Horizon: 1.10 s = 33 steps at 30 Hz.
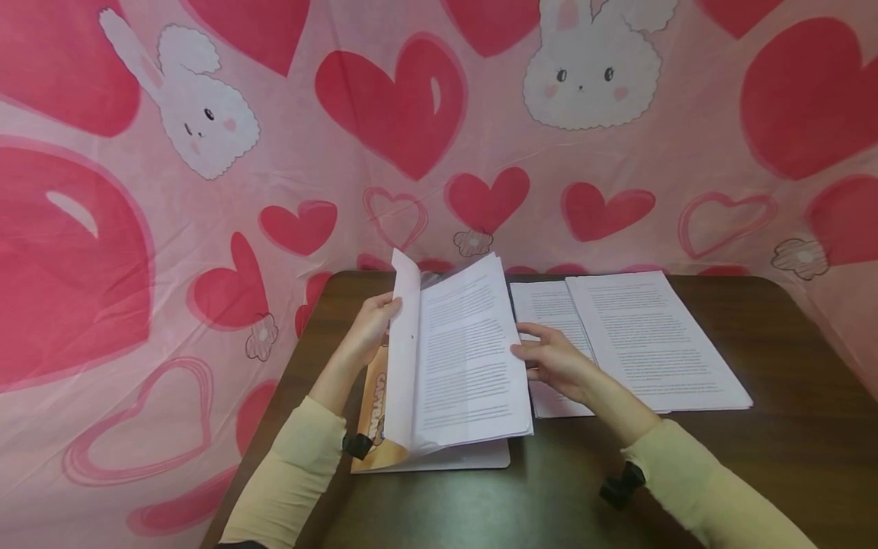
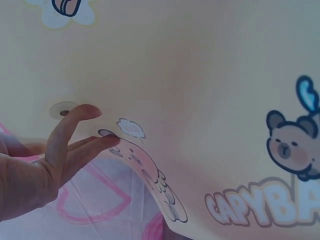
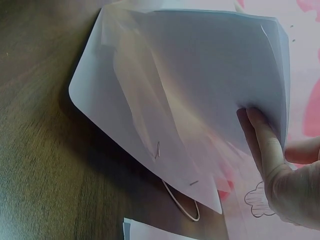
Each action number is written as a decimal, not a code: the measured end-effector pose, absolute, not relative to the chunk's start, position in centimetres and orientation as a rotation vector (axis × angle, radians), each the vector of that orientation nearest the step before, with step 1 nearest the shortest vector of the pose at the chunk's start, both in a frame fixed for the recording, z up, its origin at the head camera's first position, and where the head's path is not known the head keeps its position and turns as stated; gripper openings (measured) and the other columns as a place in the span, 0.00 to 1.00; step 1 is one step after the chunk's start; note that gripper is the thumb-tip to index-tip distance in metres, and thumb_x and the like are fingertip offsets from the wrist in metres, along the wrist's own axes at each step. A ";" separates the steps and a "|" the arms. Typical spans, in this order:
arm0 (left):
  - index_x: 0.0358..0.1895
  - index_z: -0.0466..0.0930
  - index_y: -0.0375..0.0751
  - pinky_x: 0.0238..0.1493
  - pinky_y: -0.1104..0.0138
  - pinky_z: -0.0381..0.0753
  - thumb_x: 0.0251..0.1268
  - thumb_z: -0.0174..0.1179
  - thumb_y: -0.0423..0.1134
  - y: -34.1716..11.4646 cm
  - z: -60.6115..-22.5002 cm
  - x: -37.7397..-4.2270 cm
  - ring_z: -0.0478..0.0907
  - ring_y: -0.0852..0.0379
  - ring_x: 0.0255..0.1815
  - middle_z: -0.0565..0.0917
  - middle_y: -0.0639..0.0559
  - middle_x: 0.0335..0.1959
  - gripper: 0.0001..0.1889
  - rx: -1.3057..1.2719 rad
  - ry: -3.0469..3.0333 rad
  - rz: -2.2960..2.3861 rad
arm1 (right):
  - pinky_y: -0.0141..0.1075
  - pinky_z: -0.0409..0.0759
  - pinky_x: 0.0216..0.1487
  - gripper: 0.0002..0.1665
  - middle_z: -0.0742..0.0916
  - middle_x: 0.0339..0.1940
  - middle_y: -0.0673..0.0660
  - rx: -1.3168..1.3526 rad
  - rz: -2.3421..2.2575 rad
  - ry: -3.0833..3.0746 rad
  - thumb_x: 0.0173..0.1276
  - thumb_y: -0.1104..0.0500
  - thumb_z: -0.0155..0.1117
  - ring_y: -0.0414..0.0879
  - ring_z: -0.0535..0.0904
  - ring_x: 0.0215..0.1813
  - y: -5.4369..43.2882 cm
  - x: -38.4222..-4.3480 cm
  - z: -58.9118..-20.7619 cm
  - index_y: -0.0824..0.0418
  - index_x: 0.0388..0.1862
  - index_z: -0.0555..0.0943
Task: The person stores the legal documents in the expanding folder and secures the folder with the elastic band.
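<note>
Wears pale yellow sleeves (image 1: pixel 295 457), a small black device (image 1: pixel 623 484) at each cuff, at the near side of the table (image 1: pixel 549 488). Next, lying flat on the dark brown wood: the white back cover (image 1: pixel 473 459) of a capybara folder (image 1: pixel 373 450), round-cornered, with a thin white cord loop (image 3: pixel 172 197) at one edge in the right wrist view. Just above, holds the folder's front cover (image 1: pixel 405 389) raised and bent, pinching its outer edge in the left hand (image 1: pixel 366 328), fingers (image 2: pixel 87 154) against the printed outside. Visible on that outside, in the left wrist view: a capybara drawing (image 2: pixel 290 150), outlined lettering (image 2: pixel 265 205) beginning "CAPYBA", and a pale round disc (image 2: pixel 56 110) with a dark centre beside a fingertip. Within the folder, grips the right edge of a pile of printed sheets (image 1: pixel 466 351) in the right hand (image 1: pixel 552 362), thumb in front, fingers behind, tilting the pile up off the back cover. Between pile and back cover, a creased translucent film (image 3: pixel 140 90). To the right, flat on the table: a left paper stack (image 1: pixel 545 301), partly covered by a right paper stack (image 1: pixel 645 343). Farthest back, a pink cloth (image 1: pixel 494 107) with red hearts and white rabbits.
</note>
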<state>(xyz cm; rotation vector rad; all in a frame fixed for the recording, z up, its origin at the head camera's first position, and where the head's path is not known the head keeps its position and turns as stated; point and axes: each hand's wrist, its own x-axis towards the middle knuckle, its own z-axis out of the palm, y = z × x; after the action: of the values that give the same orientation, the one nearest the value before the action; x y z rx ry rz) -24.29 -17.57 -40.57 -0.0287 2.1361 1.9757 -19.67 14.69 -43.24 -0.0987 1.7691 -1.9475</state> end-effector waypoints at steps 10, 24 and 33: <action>0.80 0.65 0.22 0.27 0.72 0.87 0.90 0.42 0.37 -17.5 -40.5 -24.2 0.85 0.66 0.29 0.86 0.54 0.35 0.27 -0.036 2.141 1.979 | 0.35 0.92 0.51 0.41 0.90 0.63 0.63 -0.118 -1.933 1.776 0.86 0.65 0.55 0.42 0.92 0.49 14.1 -19.6 -43.4 0.73 0.89 0.51; 0.80 0.65 0.21 0.27 0.72 0.87 0.90 0.42 0.37 -17.6 -40.7 -24.2 0.85 0.66 0.29 0.85 0.55 0.34 0.27 -0.012 2.129 1.996 | 0.39 0.92 0.57 0.40 0.84 0.72 0.72 -0.118 -1.938 1.758 0.86 0.65 0.55 0.44 0.91 0.53 12.4 -19.6 -43.7 0.71 0.89 0.53; 0.79 0.66 0.20 0.28 0.72 0.88 0.90 0.42 0.37 -17.6 -40.8 -24.2 0.86 0.66 0.30 0.86 0.53 0.35 0.27 -0.003 2.123 2.005 | 0.40 0.92 0.56 0.38 0.85 0.69 0.71 -0.078 -1.951 1.744 0.86 0.67 0.54 0.44 0.90 0.52 11.4 -19.7 -44.0 0.72 0.88 0.55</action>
<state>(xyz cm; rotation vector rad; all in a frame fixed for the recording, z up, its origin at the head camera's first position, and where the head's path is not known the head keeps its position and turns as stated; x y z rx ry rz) -24.22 -17.63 -40.78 -0.0030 2.1229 2.0050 -19.72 11.39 -44.05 -0.0783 1.7438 -1.9509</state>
